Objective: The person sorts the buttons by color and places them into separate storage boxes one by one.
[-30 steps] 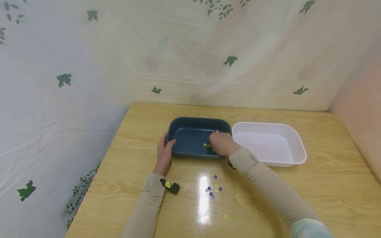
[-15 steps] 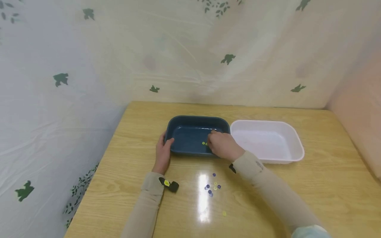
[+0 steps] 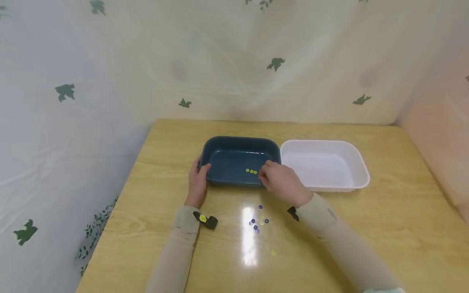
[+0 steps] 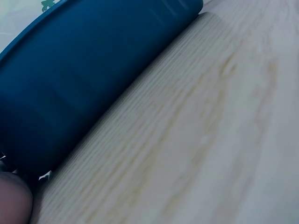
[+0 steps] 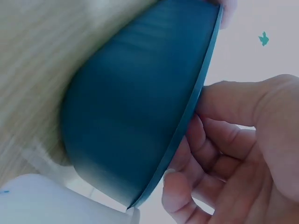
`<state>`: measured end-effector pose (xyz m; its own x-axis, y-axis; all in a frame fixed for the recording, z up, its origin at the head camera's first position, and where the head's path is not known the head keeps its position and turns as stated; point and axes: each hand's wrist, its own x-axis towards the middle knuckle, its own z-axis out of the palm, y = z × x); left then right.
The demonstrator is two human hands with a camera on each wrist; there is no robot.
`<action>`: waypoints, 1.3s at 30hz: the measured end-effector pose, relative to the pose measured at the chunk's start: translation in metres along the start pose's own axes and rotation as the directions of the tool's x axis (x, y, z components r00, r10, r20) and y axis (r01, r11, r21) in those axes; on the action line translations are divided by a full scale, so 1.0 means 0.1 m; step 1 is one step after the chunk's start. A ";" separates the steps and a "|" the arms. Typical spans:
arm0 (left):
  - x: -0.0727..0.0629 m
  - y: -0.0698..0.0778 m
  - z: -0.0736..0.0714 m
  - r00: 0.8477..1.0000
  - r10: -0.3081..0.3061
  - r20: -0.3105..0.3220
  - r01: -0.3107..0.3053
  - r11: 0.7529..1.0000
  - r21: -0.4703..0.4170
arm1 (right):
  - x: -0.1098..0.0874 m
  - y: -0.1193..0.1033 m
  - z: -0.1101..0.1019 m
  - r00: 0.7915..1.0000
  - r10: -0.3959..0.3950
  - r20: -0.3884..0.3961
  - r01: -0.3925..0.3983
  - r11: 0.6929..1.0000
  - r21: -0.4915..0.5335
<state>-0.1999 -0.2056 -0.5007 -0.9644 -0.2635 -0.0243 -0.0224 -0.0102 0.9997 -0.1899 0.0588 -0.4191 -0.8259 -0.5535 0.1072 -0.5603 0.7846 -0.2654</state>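
My left hand (image 3: pixel 198 183) grips the left end of a dark blue basin (image 3: pixel 228 163), thumb over the rim. In the left wrist view only a fingertip shows in the lower left corner, beside the basin's outer wall (image 4: pixel 93 70). Three yellow buttons (image 3: pixel 251 171) lie in a row inside the basin. Just right of that row, over the front right rim, is my right hand (image 3: pixel 282 183) with bent fingers. The right wrist view shows its thumb (image 5: pixel 233 100) against the rim; the fingertips are partly hidden behind it, so whether they pinch anything is unclear.
A white basin (image 3: pixel 322 167) stands close against the blue basin's right end. Several dark blue buttons (image 3: pixel 255 227) and two yellow buttons (image 3: pixel 261 220) lie loose on the wooden table (image 3: pixel 146 244). Another yellow button (image 3: pixel 273 253) lies nearer the front edge. A patterned cloth (image 3: pixel 227 73) hangs behind.
My right hand has moved rightward along the basin, uncovering a third yellow button in the row. My left hand keeps its grip on the basin. The head view has tilted down slightly.
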 end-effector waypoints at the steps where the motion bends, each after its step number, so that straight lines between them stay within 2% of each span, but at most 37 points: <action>1: 0.01 0.00 -0.01 1.000 0.001 0.002 -0.001 1.000 -0.001 | -0.01 -0.01 0.01 1.000 -0.012 -0.022 0.012 1.000 -0.013; 5: 0.04 -0.01 -0.03 1.000 0.015 -0.010 -0.015 1.000 -0.001 | -0.03 -0.02 0.04 0.994 -0.051 -0.095 0.047 0.998 -0.041; 16: 0.00 -0.02 -0.01 1.000 0.000 -0.017 0.000 1.000 0.007 | -0.11 -0.05 -0.03 0.990 -0.043 -0.136 0.043 0.999 -0.006; 23: 0.01 -0.01 0.00 0.999 0.035 -0.018 -0.035 0.999 -0.015 | -0.29 -0.16 -0.12 0.975 -0.113 -0.191 0.113 0.993 -0.012; 26: 0.01 0.00 0.00 0.999 0.044 -0.019 -0.045 0.998 -0.034 | -0.38 -0.20 -0.10 0.974 -0.166 -0.154 0.162 0.986 -0.035; 33: 0.00 0.00 -0.04 0.999 0.029 -0.039 -0.031 0.999 -0.040 | -0.51 -0.26 0.20 0.978 -0.201 0.059 0.203 0.978 -0.038; 39: -0.03 -0.03 -0.06 0.999 0.018 -0.041 -0.020 0.999 -0.041 | -0.55 -0.30 0.37 0.972 -0.208 0.112 0.218 0.971 -0.096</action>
<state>-0.1958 -0.2106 -0.5034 -0.9529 -0.3033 -0.0066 0.0072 -0.0444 0.9990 -0.1250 0.0552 -0.4525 -0.6793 -0.7320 0.0522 -0.7305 0.6678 -0.1426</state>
